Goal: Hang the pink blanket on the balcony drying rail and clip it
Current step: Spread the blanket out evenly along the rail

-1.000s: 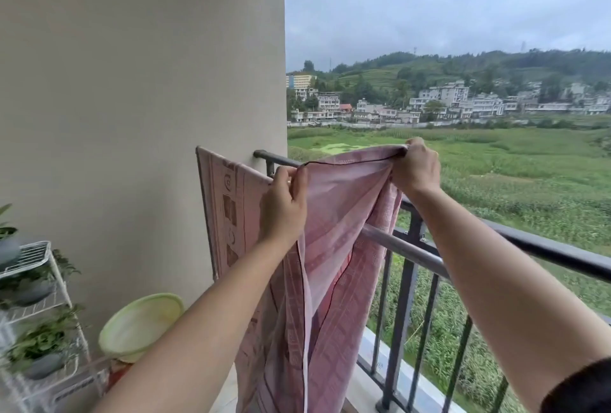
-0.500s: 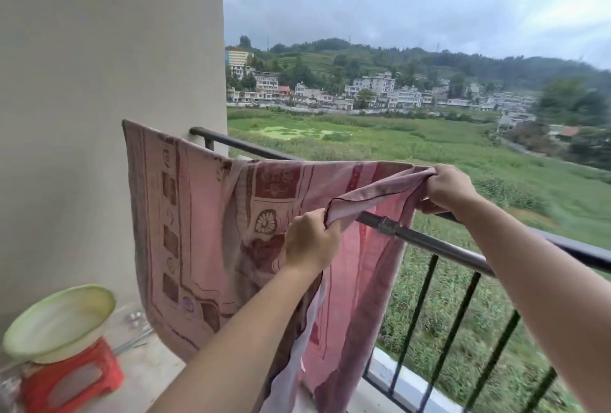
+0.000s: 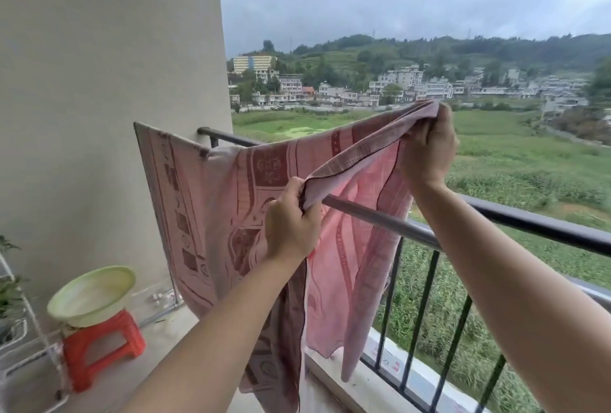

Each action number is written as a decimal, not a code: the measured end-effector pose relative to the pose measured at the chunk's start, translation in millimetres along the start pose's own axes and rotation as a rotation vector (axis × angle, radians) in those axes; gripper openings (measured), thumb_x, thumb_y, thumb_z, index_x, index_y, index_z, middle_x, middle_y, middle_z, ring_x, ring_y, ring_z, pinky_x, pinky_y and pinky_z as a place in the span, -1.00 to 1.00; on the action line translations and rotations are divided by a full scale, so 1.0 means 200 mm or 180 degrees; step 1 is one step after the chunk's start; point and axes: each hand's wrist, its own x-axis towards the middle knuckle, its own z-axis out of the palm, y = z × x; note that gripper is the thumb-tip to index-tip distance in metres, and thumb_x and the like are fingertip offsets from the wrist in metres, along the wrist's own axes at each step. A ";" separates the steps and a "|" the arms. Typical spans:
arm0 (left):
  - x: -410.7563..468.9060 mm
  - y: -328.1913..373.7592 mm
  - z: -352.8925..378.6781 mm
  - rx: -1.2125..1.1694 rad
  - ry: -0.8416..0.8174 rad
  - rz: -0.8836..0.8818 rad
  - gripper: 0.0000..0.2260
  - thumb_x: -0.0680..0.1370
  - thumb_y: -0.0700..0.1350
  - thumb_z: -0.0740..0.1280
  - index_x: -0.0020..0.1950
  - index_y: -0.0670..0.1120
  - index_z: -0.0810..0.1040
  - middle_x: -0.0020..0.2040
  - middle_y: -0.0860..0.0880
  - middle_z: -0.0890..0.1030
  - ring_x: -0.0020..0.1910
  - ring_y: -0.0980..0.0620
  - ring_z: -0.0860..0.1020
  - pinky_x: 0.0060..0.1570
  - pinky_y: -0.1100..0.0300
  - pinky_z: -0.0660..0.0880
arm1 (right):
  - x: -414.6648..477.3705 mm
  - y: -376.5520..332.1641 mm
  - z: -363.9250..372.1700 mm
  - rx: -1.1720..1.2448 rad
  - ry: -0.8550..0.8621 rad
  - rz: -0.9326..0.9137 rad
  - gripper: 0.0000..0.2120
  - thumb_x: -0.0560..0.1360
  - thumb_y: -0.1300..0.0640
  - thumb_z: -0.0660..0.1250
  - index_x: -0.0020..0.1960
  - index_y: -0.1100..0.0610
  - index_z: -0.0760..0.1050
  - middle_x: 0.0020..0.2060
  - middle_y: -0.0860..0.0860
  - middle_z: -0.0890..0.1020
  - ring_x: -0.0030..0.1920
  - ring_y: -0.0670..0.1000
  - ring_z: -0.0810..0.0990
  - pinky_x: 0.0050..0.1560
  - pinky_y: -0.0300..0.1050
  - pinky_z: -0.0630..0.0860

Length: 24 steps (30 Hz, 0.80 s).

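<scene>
The pink patterned blanket (image 3: 231, 201) hangs partly over a grey drying rail (image 3: 373, 219) that runs just inside the dark balcony railing (image 3: 529, 225). My left hand (image 3: 291, 224) grips the blanket's upper edge close to the rail, at centre frame. My right hand (image 3: 428, 154) grips the same edge further right and holds it raised above the rail. Between my hands the edge is stretched taut. The blanket's left part drapes down toward the floor near the wall. No clip is in view.
A pale green basin (image 3: 91, 295) sits on a red plastic stool (image 3: 102, 344) at lower left. A white wire plant rack (image 3: 20, 330) stands at the left edge. The beige wall (image 3: 99, 81) closes the left side; fields and buildings lie beyond the railing.
My right hand has lifted the blanket edge higher and further right, spreading the cloth. My left hand stays low near the rail. The view has shifted back to the left.
</scene>
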 end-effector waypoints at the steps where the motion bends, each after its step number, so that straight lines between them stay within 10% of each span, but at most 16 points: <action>1: -0.07 0.07 0.03 0.0070 -0.0001 0.0007 -0.83 0.52 0.00 0.25 -0.25 0.05 0.34 -0.48 0.09 0.42 -0.48 0.07 0.43 -0.51 0.19 0.28 | 0.01 -0.02 -0.09 0.0270 0.0327 -0.0325 -0.75 0.60 0.22 0.06 0.06 0.29 0.49 -0.10 0.06 0.56 -0.15 -0.07 0.47 -0.15 -0.26 0.35; 4: -0.27 0.29 0.15 0.0290 -0.0092 -0.0087 -0.80 0.53 0.06 0.26 -0.23 0.00 0.41 -0.47 0.10 0.46 -0.47 0.07 0.47 -0.53 0.20 0.29 | 0.05 0.01 -0.31 0.0354 0.0120 -0.0345 -0.73 0.59 0.19 0.05 0.10 0.30 0.46 0.04 0.11 0.51 0.05 -0.05 0.39 0.10 -0.28 0.30; 10: -0.62 0.59 0.32 0.0585 -0.0461 -0.0415 -0.87 0.52 -0.05 0.25 -0.21 -0.01 0.40 -0.48 0.11 0.43 -0.42 0.18 0.49 -0.54 0.35 0.28 | 0.02 0.30 -0.66 -0.0192 -0.1418 0.1400 -0.65 0.65 0.13 -0.03 0.20 0.30 0.42 0.15 0.21 0.55 0.15 0.21 0.51 0.18 0.13 0.46; 13: -0.67 0.80 0.38 0.0674 -0.0491 -0.0445 -0.89 0.52 -0.14 0.26 -0.20 -0.04 0.41 -0.51 0.14 0.38 -0.42 0.27 0.48 -0.48 0.44 0.31 | 0.06 0.34 -0.83 0.0298 -0.1227 0.2081 -0.68 0.63 0.14 -0.01 0.18 0.24 0.44 0.08 0.15 0.58 0.09 0.16 0.57 0.13 0.14 0.55; 19: -0.68 1.22 0.51 -0.0007 -0.0535 0.0161 -0.89 0.51 -0.07 0.18 -0.20 -0.02 0.41 -0.47 0.16 0.36 -0.53 0.14 0.37 -0.54 0.33 0.22 | 0.16 0.28 -1.29 0.0470 -0.0029 0.0773 -0.74 0.66 0.13 0.04 -0.20 -0.01 0.28 -0.31 -0.13 0.42 -0.38 -0.23 0.35 -0.37 -0.30 0.28; 24: -0.95 1.31 0.53 -0.0148 -0.0973 0.0149 -0.87 0.54 -0.08 0.23 -0.05 -0.08 0.55 -0.46 0.16 0.39 -0.51 0.09 0.41 -0.45 0.26 0.24 | 0.09 0.35 -1.65 -0.0719 -0.1014 0.1361 -0.85 0.64 0.16 0.12 0.02 0.17 0.45 -0.14 0.02 0.55 -0.24 -0.11 0.50 -0.41 -0.27 0.41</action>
